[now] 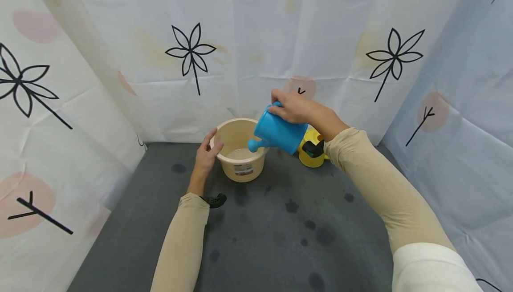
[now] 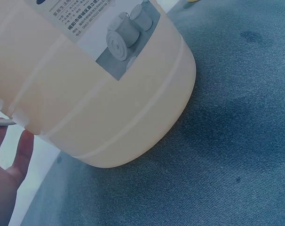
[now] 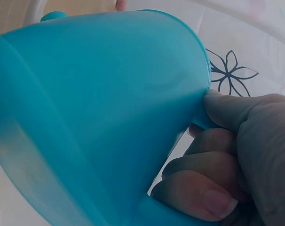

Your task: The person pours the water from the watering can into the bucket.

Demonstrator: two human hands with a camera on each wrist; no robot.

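Observation:
A blue watering can (image 1: 280, 134) is tipped over the right side of a cream plastic basin (image 1: 225, 167). My right hand (image 1: 295, 107) grips the can by its handle, fingers curled round it and thumb near the rim, as the right wrist view shows. The can's round spout head (image 1: 254, 145) points down at the basin's inside; whether water flows cannot be seen. On the basin's left rim, my left hand (image 1: 205, 158) holds on with the thumb over the edge. Close up in the left wrist view, the basin wall (image 2: 109, 113) carries a printed label (image 2: 126, 35).
Behind the blue can, partly hidden by the right wrist, stands a yellow watering can (image 1: 310, 161). The dark grey tabletop (image 1: 256, 238) has several dark wet-looking spots. White printed cloth (image 1: 248, 60) hangs at the back and both sides.

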